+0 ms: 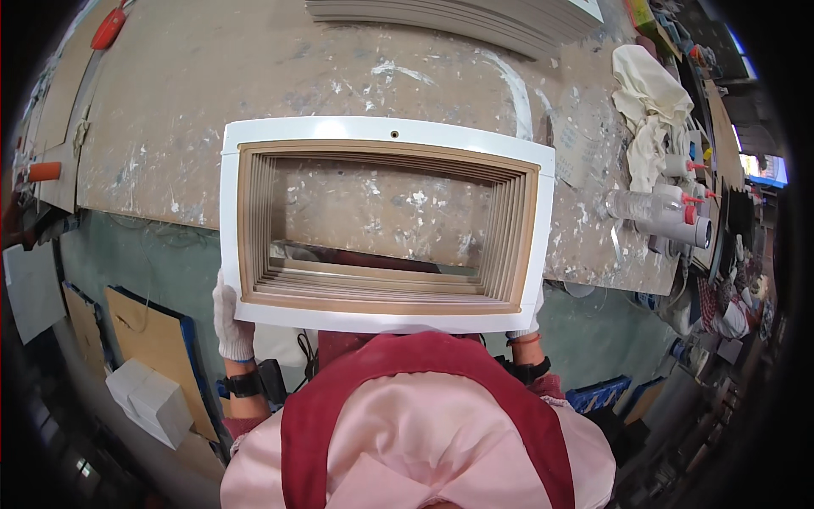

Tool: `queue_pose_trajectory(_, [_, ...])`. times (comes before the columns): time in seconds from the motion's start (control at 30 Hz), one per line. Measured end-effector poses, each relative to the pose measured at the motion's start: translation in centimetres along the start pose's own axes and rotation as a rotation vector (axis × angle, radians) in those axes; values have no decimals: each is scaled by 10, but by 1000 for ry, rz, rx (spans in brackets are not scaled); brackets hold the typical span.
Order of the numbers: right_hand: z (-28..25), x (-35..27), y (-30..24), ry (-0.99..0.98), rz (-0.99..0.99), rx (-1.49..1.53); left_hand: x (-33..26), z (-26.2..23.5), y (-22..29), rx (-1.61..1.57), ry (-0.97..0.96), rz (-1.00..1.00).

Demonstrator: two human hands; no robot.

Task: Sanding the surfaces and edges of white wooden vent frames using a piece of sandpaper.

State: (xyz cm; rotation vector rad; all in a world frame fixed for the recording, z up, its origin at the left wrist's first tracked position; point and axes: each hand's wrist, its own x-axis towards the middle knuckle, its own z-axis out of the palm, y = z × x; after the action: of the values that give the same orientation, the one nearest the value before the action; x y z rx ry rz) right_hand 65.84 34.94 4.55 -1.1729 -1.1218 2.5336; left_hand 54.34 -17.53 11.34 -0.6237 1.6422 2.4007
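The gloved left hand [231, 321] grips the lower left corner of a stack of white frames [386, 131]; the right hand [528, 322], mostly hidden, clasps the lower right corner. The stack is held over the near edge of the paint-spattered bench [212, 76]. A rag [649, 97] and tubes [674, 216] lie at right.

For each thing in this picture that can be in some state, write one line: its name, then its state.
stack of white frames: held up at both sides, over the bench edge
left hand: gloved, gripping the stack
right hand: mostly hidden, at the stack
white cloth: crumpled
clear bottle: lying down
workbench: paint-spattered
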Motion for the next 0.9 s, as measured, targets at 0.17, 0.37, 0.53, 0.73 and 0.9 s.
queue_pose_trajectory(0.17, [-33, -2, 6, -69, -187, -656, 24, -44, -25, 503, 42, 218])
queue_pose_trajectory(0.37, [-7, -22, 12, 16, -146, -155, 25, -31, -17, 474, -26, 182])
queue_pose_trajectory(0.53, [69, -45, -25, -40, -183, 7, 22, 2, 16, 101, -2, 120])
queue_pose_trajectory(0.73, [121, -72, -92, -267, -385, -386, 21, 21, 105, 819, -30, 369])
queue_pose_trajectory(0.9, [157, -71, -145, -453, -343, -451, 40, 74, 167, 529, -123, 156])
